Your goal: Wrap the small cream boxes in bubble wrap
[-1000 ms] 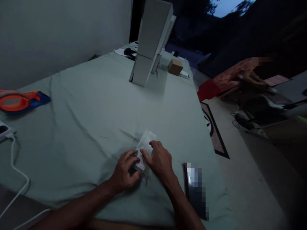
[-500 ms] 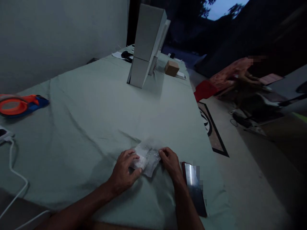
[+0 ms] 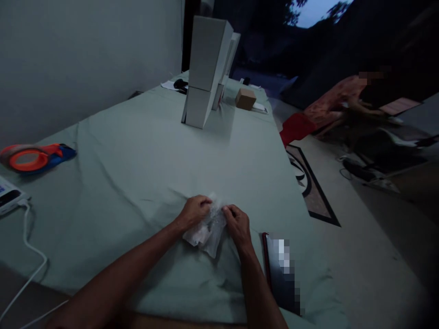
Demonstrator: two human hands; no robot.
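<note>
Dim room; you face a smooth, pale grey wall (image 3: 85, 55) on one side and, beyond the table's right edge, a flat floor (image 3: 370, 256) with a dark-bordered panel (image 3: 302, 178) bearing a rounded pattern. Your table (image 3: 254, 160) wears a pale green cloth, softly creased near you. Past it sits a co-worker (image 3: 338, 100) in a patterned reddish garment, by a bright red chair (image 3: 297, 128).

Across the table from you stand tall, matte white boxes (image 3: 207, 55), sharp-edged and upright. Behind them to the right: a small brown cube-like carton (image 3: 245, 99).

At your far left lies an orange and blue tape dispenser (image 3: 48, 155), ring-shaped at its orange part.

Your left hand (image 3: 195, 211) has its fingers curled in, pinching the upper left edge of the plastic wrap (image 3: 216, 233). Your right hand (image 3: 238, 224) pinches the right edge between thumb and bent fingers. Wrap: translucent, crinkled, bubbly in texture, between your hands just above or on the cloth; contact unclear. Whitish lump at its lower left; cannot tell whether it is folded film or contents.

Beside your right forearm: a glossy dark phone (image 3: 281, 278), red-edged. Near left: a rounded white device (image 3: 17, 195), with a thin, smooth white cable (image 3: 29, 246) plugged in.
</note>
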